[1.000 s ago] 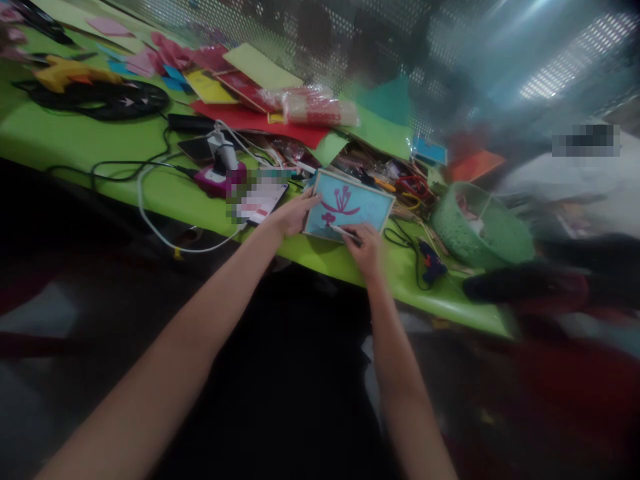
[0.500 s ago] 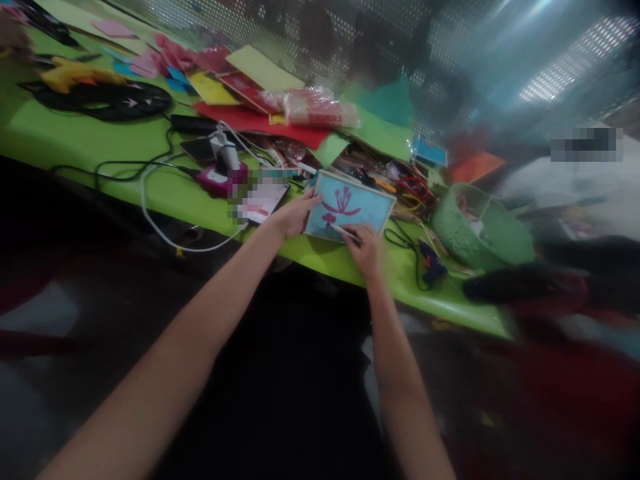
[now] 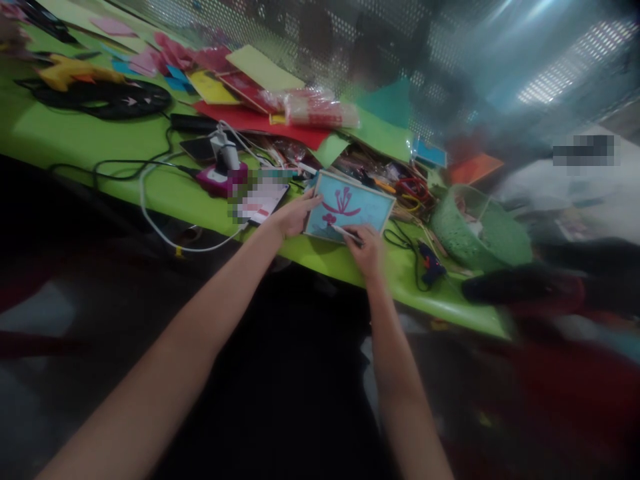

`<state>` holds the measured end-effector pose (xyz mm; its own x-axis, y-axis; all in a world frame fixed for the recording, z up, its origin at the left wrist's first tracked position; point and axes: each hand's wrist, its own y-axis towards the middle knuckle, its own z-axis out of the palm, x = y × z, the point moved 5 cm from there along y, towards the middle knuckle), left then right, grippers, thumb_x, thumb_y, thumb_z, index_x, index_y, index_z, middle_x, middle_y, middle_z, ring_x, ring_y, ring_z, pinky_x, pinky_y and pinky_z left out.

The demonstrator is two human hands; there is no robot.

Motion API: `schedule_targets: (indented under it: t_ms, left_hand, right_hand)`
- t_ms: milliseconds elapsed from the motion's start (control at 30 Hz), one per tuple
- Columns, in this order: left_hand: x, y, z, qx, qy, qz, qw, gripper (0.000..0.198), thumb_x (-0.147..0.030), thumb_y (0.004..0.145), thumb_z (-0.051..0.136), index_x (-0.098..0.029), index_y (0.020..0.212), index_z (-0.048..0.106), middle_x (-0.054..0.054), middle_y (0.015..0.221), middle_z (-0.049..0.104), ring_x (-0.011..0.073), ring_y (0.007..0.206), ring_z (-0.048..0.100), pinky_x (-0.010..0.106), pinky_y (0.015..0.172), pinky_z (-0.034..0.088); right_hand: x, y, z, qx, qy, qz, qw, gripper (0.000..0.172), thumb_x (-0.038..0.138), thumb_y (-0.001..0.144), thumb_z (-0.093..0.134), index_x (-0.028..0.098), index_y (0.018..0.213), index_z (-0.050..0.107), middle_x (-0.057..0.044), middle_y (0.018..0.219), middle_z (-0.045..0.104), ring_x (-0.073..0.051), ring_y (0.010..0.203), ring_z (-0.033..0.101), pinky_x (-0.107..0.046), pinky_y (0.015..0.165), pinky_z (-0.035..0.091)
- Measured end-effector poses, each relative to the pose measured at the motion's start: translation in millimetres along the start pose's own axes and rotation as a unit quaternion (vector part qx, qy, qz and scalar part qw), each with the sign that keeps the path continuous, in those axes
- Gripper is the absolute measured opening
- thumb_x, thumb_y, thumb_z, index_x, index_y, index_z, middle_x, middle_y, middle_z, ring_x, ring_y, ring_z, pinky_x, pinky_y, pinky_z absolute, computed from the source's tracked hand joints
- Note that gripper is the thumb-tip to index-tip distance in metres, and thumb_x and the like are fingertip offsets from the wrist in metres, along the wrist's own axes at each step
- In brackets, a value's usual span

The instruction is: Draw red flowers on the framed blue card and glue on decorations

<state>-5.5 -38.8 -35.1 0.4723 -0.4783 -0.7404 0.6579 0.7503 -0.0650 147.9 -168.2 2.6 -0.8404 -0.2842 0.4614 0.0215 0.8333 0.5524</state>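
A light blue card (image 3: pixel 360 205) with pink flower shapes and a pale frame lies on the green table (image 3: pixel 80 140). My left hand (image 3: pixel 294 213) rests on the card's left edge, fingers curled against it. My right hand (image 3: pixel 367 247) is at the card's lower edge, pinching a thin white pen (image 3: pixel 345 232) whose tip touches the card's lower left part.
A pink device with a white plug and cables (image 3: pixel 220 175) lies left of the card. A green woven basket (image 3: pixel 477 230) stands to the right, a blue glue gun (image 3: pixel 429 263) before it. Coloured paper sheets (image 3: pixel 260 120), sticks and scissors clutter the back. A black mat (image 3: pixel 105 99) lies far left.
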Motion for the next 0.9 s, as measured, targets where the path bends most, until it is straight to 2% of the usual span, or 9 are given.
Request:
schedule_targets:
  t_ms: [400, 733, 900]
  left_hand:
    - [0.2, -0.3, 0.3, 0.001, -0.005, -0.003, 1.0, 0.049, -0.02, 0.099, 0.064, -0.024, 0.146, 0.054, 0.01, 0.117, 0.08, 0.0279, 0.101, 0.08, 0.05, 0.099, 0.063]
    - [1.2, 2.7, -1.1, 0.001, -0.003, 0.001, 1.0, 0.048, -0.019, 0.098, 0.063, -0.025, 0.145, 0.056, 0.008, 0.106, 0.081, 0.0259, 0.093, 0.08, 0.044, 0.091, 0.066]
    - [-0.2, 0.3, 0.5, -0.003, 0.001, -0.001, 1.0, 0.048, -0.02, 0.099, 0.062, -0.022, 0.146, 0.054, 0.01, 0.108, 0.08, 0.0254, 0.092, 0.08, 0.044, 0.09, 0.066]
  right_hand:
    - [0.3, 0.4, -0.3, -0.009, 0.014, -0.005, 1.0, 0.017, 0.034, 0.099, 0.065, 0.024, 0.103, 0.079, -0.007, 0.099, 0.08, -0.025, 0.094, 0.071, -0.041, 0.087, 0.057]
    - [-1.3, 0.1, 1.8, -0.018, 0.024, -0.019, 0.999, 0.013, 0.027, 0.099, 0.066, 0.025, 0.105, 0.077, -0.006, 0.098, 0.079, -0.025, 0.095, 0.071, -0.041, 0.087, 0.056]
    - [-1.2, 0.6, 2.2, -0.006, 0.022, -0.006, 1.0, 0.014, 0.028, 0.1, 0.065, 0.026, 0.107, 0.077, -0.006, 0.101, 0.079, -0.025, 0.098, 0.071, -0.042, 0.09, 0.056]
